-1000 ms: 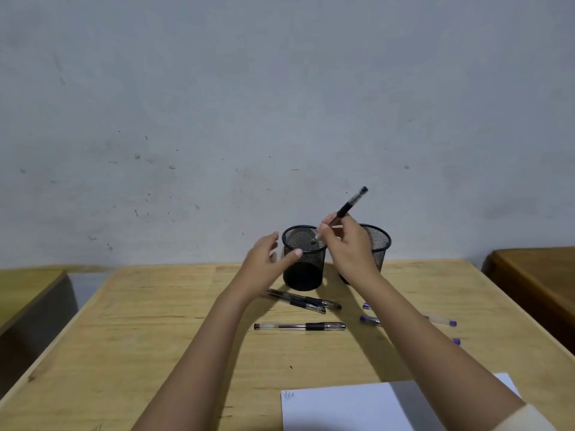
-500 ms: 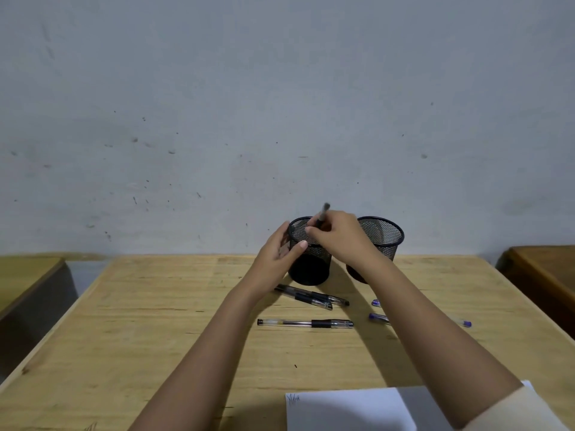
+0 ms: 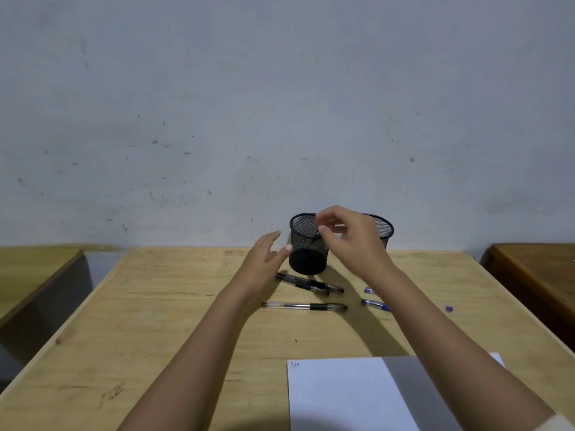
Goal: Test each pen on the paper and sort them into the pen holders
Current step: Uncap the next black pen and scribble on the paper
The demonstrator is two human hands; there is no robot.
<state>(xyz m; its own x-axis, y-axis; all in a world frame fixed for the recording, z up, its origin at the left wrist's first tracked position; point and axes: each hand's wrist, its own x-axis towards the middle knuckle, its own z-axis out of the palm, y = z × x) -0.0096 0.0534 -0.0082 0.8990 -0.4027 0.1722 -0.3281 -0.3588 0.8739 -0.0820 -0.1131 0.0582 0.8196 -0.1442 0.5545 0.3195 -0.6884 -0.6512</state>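
Right hand (image 3: 348, 241) hovers over the left mesh holder (image 3: 308, 244), fingers loosely spread around a pen end at its rim; left hand (image 3: 264, 259) waits open. Next, apparently: testing pens (image 3: 305, 306) lying nearer on the surface (image 3: 155, 306) on paper (image 3: 342, 396).

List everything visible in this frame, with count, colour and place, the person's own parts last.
mesh pen holders: 2, black; left one at desk's far middle, right one beside it, partly behind the hand
pen in left holder: 1, dark, top just showing
black pens: 3; two together before the left holder, one nearer
blue pens: 2, partly hidden by the right arm
paper: 1, white, near edge, small scribble at its corner
desk: 1, light wood
side desks: 2, at the left and right edges
wall: grey, marked
left hand: open, beside the left holder
right hand: fingers apart above the holders
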